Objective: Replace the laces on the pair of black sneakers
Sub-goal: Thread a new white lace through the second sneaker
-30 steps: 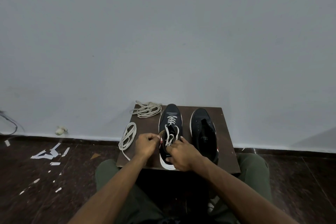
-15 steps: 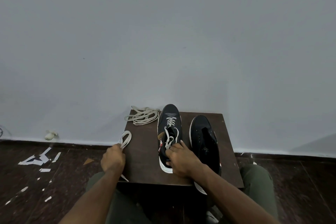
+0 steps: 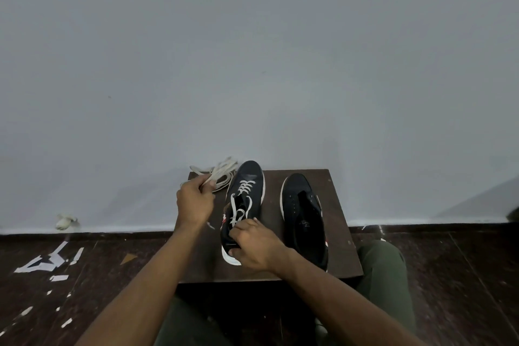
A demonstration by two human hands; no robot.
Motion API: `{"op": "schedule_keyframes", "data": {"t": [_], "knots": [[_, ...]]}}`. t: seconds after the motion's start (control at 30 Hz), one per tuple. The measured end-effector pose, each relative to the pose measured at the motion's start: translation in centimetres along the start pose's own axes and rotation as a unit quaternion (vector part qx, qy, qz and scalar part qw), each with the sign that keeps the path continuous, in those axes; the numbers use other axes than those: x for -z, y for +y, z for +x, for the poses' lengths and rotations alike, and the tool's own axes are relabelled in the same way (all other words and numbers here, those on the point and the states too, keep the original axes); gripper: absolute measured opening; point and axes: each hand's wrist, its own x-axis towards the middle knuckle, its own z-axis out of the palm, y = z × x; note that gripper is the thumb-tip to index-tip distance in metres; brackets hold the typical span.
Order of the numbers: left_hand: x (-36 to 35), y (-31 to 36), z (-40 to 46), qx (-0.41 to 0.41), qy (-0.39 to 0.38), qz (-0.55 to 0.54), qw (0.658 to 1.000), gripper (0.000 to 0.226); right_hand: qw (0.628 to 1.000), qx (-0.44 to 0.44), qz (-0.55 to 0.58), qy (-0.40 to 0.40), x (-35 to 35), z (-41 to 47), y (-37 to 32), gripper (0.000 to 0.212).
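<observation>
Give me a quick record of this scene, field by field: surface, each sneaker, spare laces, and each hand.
surface: small dark table
left sneaker: partly laced, white lace
right sneaker: no lace
spare laces: loose pile, far left corner
left hand: raised, gripping a lace at the pile
right hand: on the left sneaker's heel end

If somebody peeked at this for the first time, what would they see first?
Probably the two black sneakers on the little brown table: the left sneaker has white laces, the right sneaker has none. The left hand holds a loose white lace at the table's far left corner, and the right hand rests on the laced sneaker.
</observation>
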Motion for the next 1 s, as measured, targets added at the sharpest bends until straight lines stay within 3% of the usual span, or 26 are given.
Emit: {"op": "schedule_keyframes", "data": {"t": [0.1, 0.27, 0.37, 0.57, 0.77, 0.9, 1.0], "knots": [[-1.4, 4.4, -0.7, 0.031, -0.038, -0.169, 0.984, 0.014, 0.987, 0.000, 0.128, 0.098, 2.3, -2.2, 1.9, 0.030], [-4.6, 10.3, -1.7, 0.094, -0.138, -0.318, 0.933, 0.011, 0.909, -0.156, 0.306, 0.235, 6.4, -4.9, 6.5, 0.025], [-7.0, 12.5, -1.7, 0.106, -0.182, -0.325, 0.922, 0.012, 0.868, -0.211, 0.370, 0.255, 7.8, -5.0, 8.7, 0.029], [-12.2, 13.0, 0.5, 0.178, -0.242, -0.322, 0.898, 0.015, 0.829, -0.247, 0.433, 0.255, 9.3, -4.5, 12.4, 0.035], [-14.9, 11.8, 0.7, 0.201, -0.264, -0.231, 0.915, 0.016, 0.845, -0.257, 0.434, 0.174, 8.7, -2.9, 14.4, 0.024], [-14.7, 13.1, 1.8, 0.168, -0.261, -0.220, 0.925, 0.011, 0.809, -0.285, 0.480, 0.182, 8.7, -2.3, 15.0, 0.015], [-14.0, 14.4, 3.2, 0.097, -0.254, -0.162, 0.949, 0.011, 0.780, -0.300, 0.506, 0.214, 9.6, -2.3, 15.5, 0.014]]}}
